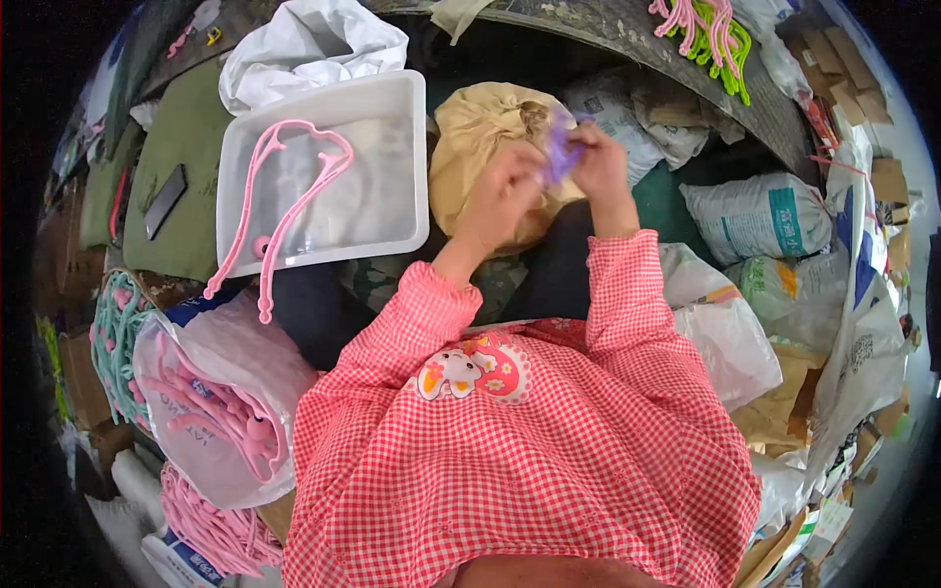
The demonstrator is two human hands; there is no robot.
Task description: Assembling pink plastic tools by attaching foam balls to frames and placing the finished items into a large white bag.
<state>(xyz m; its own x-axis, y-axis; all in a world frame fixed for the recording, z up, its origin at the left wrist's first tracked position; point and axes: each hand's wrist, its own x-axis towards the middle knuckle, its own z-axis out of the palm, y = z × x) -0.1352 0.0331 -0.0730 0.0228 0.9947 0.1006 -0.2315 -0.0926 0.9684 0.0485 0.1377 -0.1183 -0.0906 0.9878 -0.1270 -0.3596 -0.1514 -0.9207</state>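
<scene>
Both of my hands are raised over a tan cloth sack (469, 127) that stands between my knees, its top gathered. Between them is a small purple thing (562, 149), too smeared by motion to tell its kind. My left hand (510, 186) is closed, with its fingertips pinched at the lower side of the purple piece. Closed on the other side of it is my right hand (600, 162), fingers bent inward. To the left, a white plastic tray (421, 167) holds a long pink curved plastic piece (312, 196), whose two ends hang over the near rim.
White bag (314, 44) behind the tray; open bag of pink pieces (216, 412) at my left. Teal strands (118, 343) and pink strands (211, 519) lie farther left. A dark phone-like slab (165, 202) rests on green fabric. Filled sacks (760, 216) stand right; pink-green pieces (706, 44) hang far right.
</scene>
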